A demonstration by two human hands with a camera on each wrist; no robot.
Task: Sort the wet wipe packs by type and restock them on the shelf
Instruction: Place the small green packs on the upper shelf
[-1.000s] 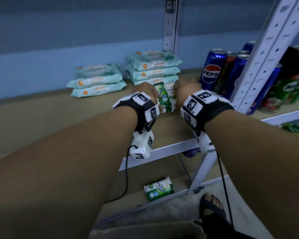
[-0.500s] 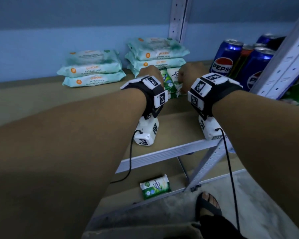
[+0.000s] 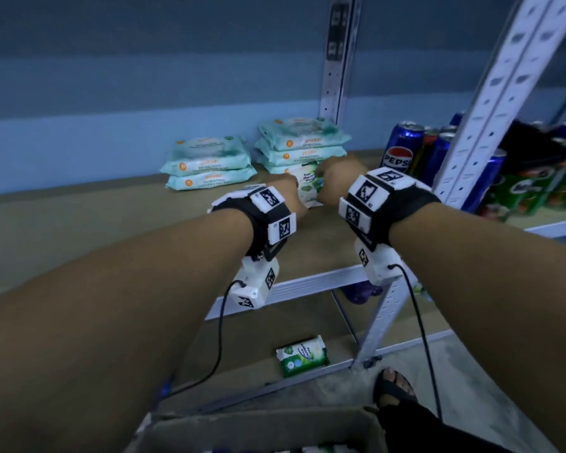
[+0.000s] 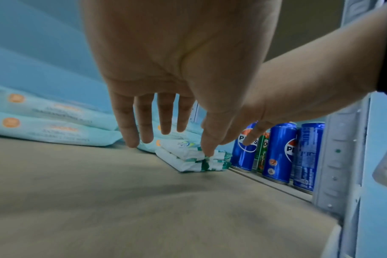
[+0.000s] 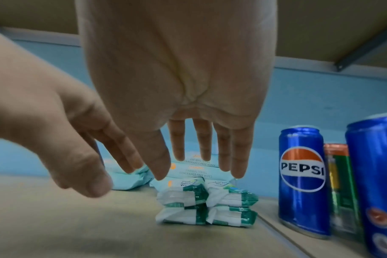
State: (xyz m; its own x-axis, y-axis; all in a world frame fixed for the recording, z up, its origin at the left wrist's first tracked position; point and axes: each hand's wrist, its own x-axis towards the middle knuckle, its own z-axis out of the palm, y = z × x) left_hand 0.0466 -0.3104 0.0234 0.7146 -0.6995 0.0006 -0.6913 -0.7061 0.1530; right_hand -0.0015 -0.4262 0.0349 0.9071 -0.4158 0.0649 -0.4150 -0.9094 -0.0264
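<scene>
The shelf board [image 3: 89, 223] carries two stacks of large teal wipe packs [image 3: 303, 145] at the rear. Four small green-and-white wipe packs [image 5: 207, 204] sit stacked two by two directly before them, beside Pepsi cans [image 5: 303, 178]. Left hand [image 4: 177, 78] and right hand [image 5: 177, 78] hover above these, fingers straight, slightly spread, gripping nothing.

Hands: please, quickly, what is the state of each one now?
Left hand: open, fingers straight, thumb tip at the small green-white wipe packs.
Right hand: open, fingers straight above the same packs, holding nothing.

Tan wooden shelf board [image 3: 79, 230]: two stacks of pale-teal antibacterial wipe packs [image 3: 209, 163], [image 3: 303, 145]; small green-and-white wipe packs [image 3: 307, 188] between left hand [image 3: 283, 191] and right hand [image 3: 337, 178]; blue Pepsi cans [image 3: 401, 148] right.
</scene>
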